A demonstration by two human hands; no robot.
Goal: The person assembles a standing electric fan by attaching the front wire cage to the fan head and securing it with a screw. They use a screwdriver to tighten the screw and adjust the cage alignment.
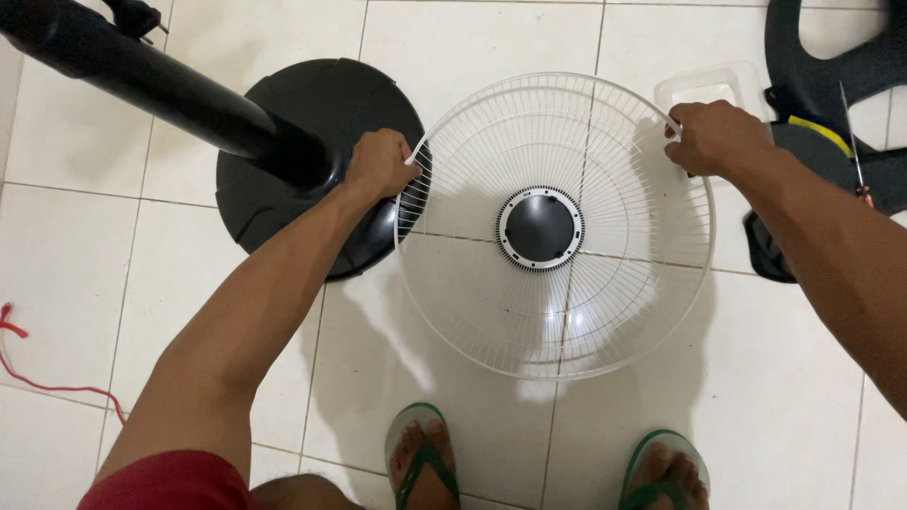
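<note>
Here, both hands gripped a white fan grille [557, 283] above the tile floor [784, 378]: left hand [380, 162] & right hand [715, 135] had fingers curled tight on opposite rim edges. Black fan base [302, 104] w/ pole [142, 80] stood just left.

Items on the white tiled floor [756, 378]

Black round fan base [312, 113] with black pole [142, 76], upper left; red cord [38, 378], left edge; clear plastic tray [709, 87], upper right; black moulded part [831, 66] and scissors [855, 151], right edge; green flip-flops [420, 463], bottom edge.
</note>
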